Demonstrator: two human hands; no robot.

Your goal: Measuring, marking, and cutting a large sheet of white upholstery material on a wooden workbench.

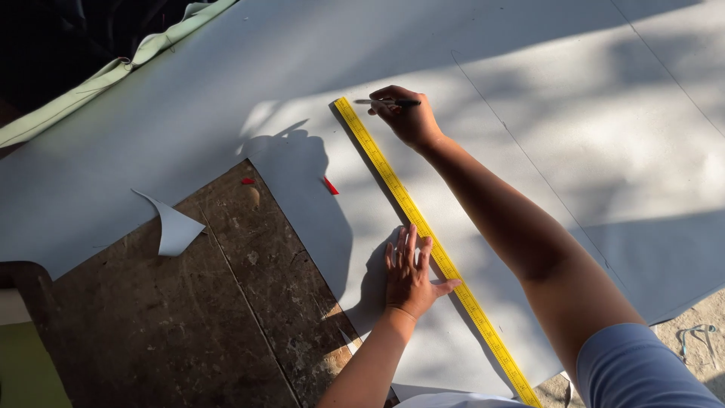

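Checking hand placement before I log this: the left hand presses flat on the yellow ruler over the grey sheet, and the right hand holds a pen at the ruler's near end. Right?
One slip: the right hand holds the pen at the far end of the yellow ruler, not the near end. The head view shows it. The left hand does press flat on the ruler over the grey sheet.

No packages, labels, signs, screens.

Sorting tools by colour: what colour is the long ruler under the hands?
The ruler is yellow with dark markings, seen clearly in the head view.
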